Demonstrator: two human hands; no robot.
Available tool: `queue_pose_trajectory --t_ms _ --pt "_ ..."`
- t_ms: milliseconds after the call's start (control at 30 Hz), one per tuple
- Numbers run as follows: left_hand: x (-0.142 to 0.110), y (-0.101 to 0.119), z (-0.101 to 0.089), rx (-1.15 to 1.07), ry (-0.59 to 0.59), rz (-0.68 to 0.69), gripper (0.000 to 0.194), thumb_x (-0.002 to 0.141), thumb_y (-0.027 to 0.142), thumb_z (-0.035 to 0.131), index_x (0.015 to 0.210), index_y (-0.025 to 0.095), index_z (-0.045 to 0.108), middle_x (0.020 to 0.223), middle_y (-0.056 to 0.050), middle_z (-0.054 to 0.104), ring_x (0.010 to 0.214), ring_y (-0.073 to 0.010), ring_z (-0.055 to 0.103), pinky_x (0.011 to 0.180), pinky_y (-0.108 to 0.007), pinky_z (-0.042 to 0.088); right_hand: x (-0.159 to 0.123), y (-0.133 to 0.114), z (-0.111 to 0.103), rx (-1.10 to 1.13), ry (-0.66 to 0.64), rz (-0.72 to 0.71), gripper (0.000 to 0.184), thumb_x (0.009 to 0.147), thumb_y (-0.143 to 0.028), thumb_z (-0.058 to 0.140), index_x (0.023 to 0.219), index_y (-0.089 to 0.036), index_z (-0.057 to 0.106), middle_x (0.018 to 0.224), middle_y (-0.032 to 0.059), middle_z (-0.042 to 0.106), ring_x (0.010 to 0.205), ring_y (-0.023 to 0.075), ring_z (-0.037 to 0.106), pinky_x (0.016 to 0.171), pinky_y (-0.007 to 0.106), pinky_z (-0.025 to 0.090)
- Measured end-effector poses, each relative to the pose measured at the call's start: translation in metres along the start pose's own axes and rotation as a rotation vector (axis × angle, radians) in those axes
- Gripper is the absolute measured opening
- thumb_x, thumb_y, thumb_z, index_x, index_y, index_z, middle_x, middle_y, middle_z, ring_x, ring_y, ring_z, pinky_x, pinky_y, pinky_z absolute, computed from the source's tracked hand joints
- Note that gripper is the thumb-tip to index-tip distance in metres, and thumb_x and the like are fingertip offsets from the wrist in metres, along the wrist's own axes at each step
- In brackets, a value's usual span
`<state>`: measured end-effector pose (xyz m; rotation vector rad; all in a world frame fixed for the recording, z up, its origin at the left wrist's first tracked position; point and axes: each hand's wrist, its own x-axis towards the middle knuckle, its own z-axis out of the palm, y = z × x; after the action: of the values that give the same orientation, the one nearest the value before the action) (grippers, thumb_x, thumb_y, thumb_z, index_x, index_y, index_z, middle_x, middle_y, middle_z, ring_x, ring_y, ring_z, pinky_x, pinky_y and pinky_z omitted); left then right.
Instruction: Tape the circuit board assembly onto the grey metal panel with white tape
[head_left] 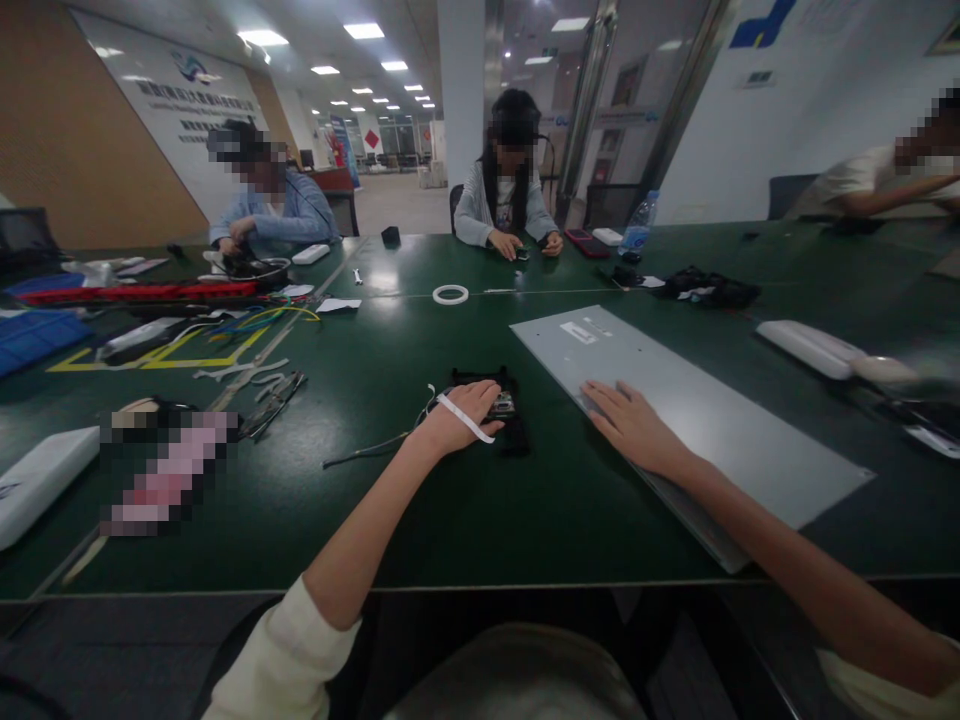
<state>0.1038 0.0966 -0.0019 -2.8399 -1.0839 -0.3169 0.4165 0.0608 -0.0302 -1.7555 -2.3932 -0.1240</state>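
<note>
My left hand lies over a black frame-like device with an exposed circuit board, its fingers stretched out and covering part of it. Across the back of that hand runs a narrow white strip. Thin dark cables trail from the device to the left on the green table. To the right, my right hand rests flat with fingers extended on the left edge of a large grey metal panel. Two small white labels are stuck near the panel's far end.
A roll of white tape and a small wrench lie farther off on the green table. Cables, tools and white boxes crowd the left. Two people sit opposite, another at right. A water bottle stands at the far side.
</note>
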Motion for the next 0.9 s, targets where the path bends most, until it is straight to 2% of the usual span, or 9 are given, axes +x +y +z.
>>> queue_pose_trajectory --t_ms 133,233,533,667,900 --pt "0.002 0.002 -0.004 0.115 0.021 -0.022 0.041 0.084 0.044 0.054 0.110 0.014 0.045 0.117 -0.012 0.051 0.108 -0.0257 0.052 0.089 -0.037 0.042 -0.004 -0.017 -0.001 0.007 -0.022 -0.054 0.055 0.092 -0.044 0.024 0.140 -0.021 0.037 0.144 0.0036 0.033 0.131 0.0294 0.029 0.105 0.050 0.029" --pt "0.004 0.002 -0.007 0.168 0.008 -0.030 0.042 0.084 0.048 0.053 0.107 0.015 0.046 0.110 -0.011 0.051 0.101 -0.0252 0.053 0.083 -0.037 0.043 -0.009 -0.029 -0.003 0.028 -0.036 -0.077 0.054 0.092 -0.045 0.024 0.140 -0.023 0.036 0.145 0.0014 0.032 0.132 0.0295 0.027 0.105 0.050 0.029" --pt "-0.002 -0.008 -0.014 0.301 -0.074 0.155 0.027 0.087 0.039 0.051 0.102 0.017 0.050 0.106 -0.010 0.051 0.090 -0.0213 0.054 0.072 -0.031 0.044 -0.015 -0.052 -0.018 0.100 -0.089 -0.081 0.054 0.092 -0.047 0.027 0.141 -0.025 0.035 0.146 -0.0015 0.030 0.133 0.0310 0.024 0.107 0.050 0.028" --pt "-0.006 -0.019 -0.029 0.353 -0.049 0.160 0.026 0.086 0.038 0.054 0.101 0.017 0.051 0.103 -0.010 0.052 0.093 -0.0223 0.052 0.074 -0.032 0.043 -0.019 -0.060 -0.024 0.167 -0.105 -0.110 0.053 0.092 -0.046 0.028 0.141 -0.028 0.033 0.146 -0.0024 0.030 0.133 0.0316 0.023 0.106 0.053 0.029" --pt "-0.008 -0.037 -0.060 0.342 -0.023 0.213 0.032 0.088 0.046 0.046 0.102 0.017 0.051 0.103 -0.009 0.051 0.089 -0.0212 0.052 0.073 -0.031 0.043 -0.028 -0.087 -0.037 0.274 -0.160 -0.331 0.049 0.092 -0.041 0.034 0.138 -0.025 0.040 0.145 0.0008 0.032 0.135 0.0314 0.019 0.107 0.054 0.025"
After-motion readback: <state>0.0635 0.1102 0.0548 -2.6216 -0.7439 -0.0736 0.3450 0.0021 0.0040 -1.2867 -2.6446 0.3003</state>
